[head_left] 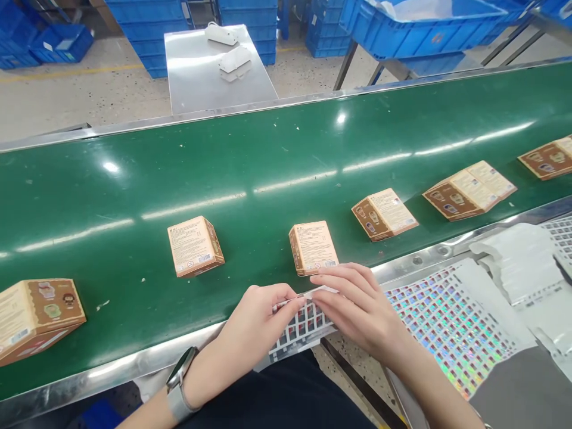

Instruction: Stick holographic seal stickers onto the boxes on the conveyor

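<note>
My left hand (258, 319) is closed in a pinch on the edge of a small sticker sheet (297, 330) at the near rim of the belt. My right hand (357, 307) lies over the same sheet with its fingers stretched out, the tips touching its top edge. A tan printed box (313, 247) lies on the green conveyor belt (250, 173) just beyond my fingers. More such boxes lie along the belt: one to the left (195, 245), one at the far left (38, 316), and others to the right (384, 213) (469, 189) (547, 157).
Large sheets of shiny holographic stickers (447, 325) and stacked white backing sheets (518, 259) lie on the surface at the right. Beyond the belt stands a steel table (196, 83) with white objects (232, 59). Blue crates (402, 30) stand behind.
</note>
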Demonstrator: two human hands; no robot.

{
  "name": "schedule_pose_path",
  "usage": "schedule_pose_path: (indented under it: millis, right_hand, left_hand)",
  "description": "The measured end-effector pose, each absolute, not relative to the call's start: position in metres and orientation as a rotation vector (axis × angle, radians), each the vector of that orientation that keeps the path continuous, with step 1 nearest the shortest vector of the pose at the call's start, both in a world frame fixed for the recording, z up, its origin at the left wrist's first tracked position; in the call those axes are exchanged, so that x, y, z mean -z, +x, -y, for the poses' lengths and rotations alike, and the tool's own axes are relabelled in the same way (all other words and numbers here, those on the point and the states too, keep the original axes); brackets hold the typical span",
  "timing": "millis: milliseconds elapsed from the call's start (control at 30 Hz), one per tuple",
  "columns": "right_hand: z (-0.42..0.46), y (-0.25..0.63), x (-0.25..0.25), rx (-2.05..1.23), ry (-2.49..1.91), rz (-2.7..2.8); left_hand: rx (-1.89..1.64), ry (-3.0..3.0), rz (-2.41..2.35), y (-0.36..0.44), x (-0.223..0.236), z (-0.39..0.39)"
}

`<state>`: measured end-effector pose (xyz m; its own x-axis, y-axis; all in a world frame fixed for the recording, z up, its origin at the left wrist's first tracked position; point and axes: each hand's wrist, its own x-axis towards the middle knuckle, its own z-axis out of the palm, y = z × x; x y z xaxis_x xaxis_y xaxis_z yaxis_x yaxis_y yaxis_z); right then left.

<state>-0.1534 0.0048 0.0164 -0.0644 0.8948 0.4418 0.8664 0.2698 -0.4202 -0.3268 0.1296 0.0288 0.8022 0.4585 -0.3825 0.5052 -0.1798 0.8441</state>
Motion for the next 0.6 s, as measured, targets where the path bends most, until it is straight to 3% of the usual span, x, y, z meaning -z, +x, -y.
schedule_pose_path:
  millis: [133,333,600]
  right_hand:
    - [0.001,-0.152,-0.019,-0.192,-1.604,1.675]
    - [-0.021,-0.115,0.018,-0.701,-1.731,0.565]
    - [-0.042,-0.091,0.026,-0.797,-1.754,0.48]
  left_hand:
    - [0.036,1.875,-0.741,-0.326,-0.03,-0.13]
    - [-0.108,2.254,-0.22,-0.316,-0.012,-0.133]
    - [0.0,2.358,-0.065,-0.288,0.001,-0.136]
